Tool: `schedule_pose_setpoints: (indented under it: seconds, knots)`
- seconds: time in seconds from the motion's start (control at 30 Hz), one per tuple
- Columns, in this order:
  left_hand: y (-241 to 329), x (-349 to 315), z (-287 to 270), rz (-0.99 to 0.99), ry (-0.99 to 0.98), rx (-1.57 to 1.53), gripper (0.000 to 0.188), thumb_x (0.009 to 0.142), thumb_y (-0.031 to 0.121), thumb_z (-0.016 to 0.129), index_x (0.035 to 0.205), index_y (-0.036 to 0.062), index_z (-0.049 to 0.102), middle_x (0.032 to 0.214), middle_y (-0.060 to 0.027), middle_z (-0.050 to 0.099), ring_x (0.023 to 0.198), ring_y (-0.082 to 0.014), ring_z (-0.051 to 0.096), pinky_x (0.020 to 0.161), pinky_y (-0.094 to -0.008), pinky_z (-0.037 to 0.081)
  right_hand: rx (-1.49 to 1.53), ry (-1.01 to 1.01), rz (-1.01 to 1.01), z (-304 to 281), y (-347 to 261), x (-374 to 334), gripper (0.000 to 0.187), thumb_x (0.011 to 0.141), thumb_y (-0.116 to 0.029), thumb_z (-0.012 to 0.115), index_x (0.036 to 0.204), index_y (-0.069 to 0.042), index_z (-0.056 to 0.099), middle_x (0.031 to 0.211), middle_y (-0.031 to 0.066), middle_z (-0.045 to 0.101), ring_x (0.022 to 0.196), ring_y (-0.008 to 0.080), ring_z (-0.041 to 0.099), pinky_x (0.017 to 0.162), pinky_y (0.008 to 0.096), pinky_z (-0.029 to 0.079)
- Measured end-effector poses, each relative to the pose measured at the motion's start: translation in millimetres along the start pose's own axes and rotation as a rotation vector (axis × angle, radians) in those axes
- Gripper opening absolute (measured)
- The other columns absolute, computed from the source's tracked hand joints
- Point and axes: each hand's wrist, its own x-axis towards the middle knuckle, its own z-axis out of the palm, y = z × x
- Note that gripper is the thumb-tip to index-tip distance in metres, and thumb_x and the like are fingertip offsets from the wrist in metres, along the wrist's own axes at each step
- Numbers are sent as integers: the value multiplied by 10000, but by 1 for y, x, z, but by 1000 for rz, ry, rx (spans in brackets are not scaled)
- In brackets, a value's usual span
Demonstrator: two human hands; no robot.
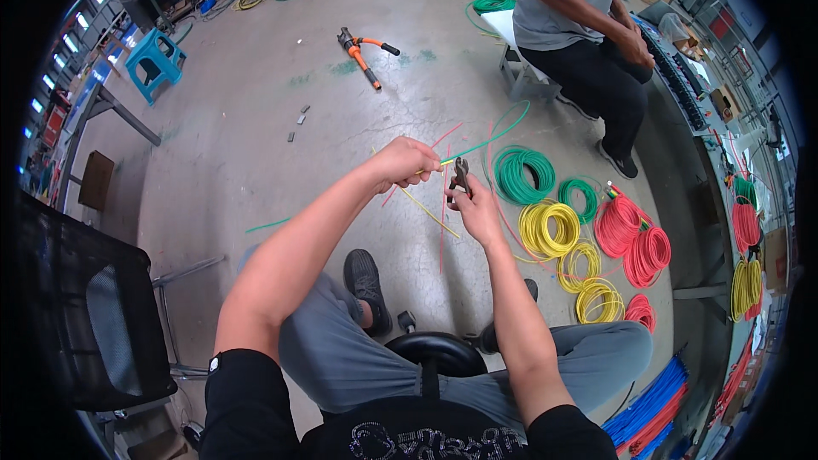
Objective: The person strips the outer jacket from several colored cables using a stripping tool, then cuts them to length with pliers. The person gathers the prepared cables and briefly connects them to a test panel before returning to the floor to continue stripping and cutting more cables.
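Note:
My left hand (402, 163) is closed in a pinch around a thin green wire (508, 131), with a short yellow piece beside it at the fingertips. The green wire curves away to the upper right. My right hand (474, 207) grips a pair of dark-jawed pliers (461, 169), their head pointing up close to the green wire; whether the jaws touch it, I cannot tell. Below the hands lie loose cut lengths, among them a yellow wire (433, 214) and a red wire (441, 247). A green wire end (267, 226) shows left of my forearm.
Green coils (521, 175), yellow coils (550, 230) and red coils (620, 226) lie to the right. Another person (579, 25) sits by the workbench. An orange-handled tool (362, 60) lies ahead; a blue stool (155, 62) and black chair (102, 315) stand left.

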Motion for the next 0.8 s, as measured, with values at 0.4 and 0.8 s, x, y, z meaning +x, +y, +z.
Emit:
schedule_pose_setpoints:
  seconds: [0.4, 0.8]
  knots:
    - [1, 0, -5, -51, -97, -71, 162, 893, 87, 643, 1028, 29, 711, 681, 6, 572, 469, -44, 325, 428, -240, 211, -75, 16, -173, 7, -2, 2, 444, 985, -45, 558, 1426, -45, 511, 1233, 96, 640, 1146, 190, 649, 931, 332, 543]
    - [-1, 0, -9, -84, -155, -151, 175, 914, 84, 623, 1049, 21, 713, 681, 8, 553, 475, -35, 298, 436, -231, 181, -293, 88, -232, 12, -14, -1, 343, 957, -119, 637, 1292, -50, 598, 1085, 90, 659, 946, 193, 639, 856, 326, 508]
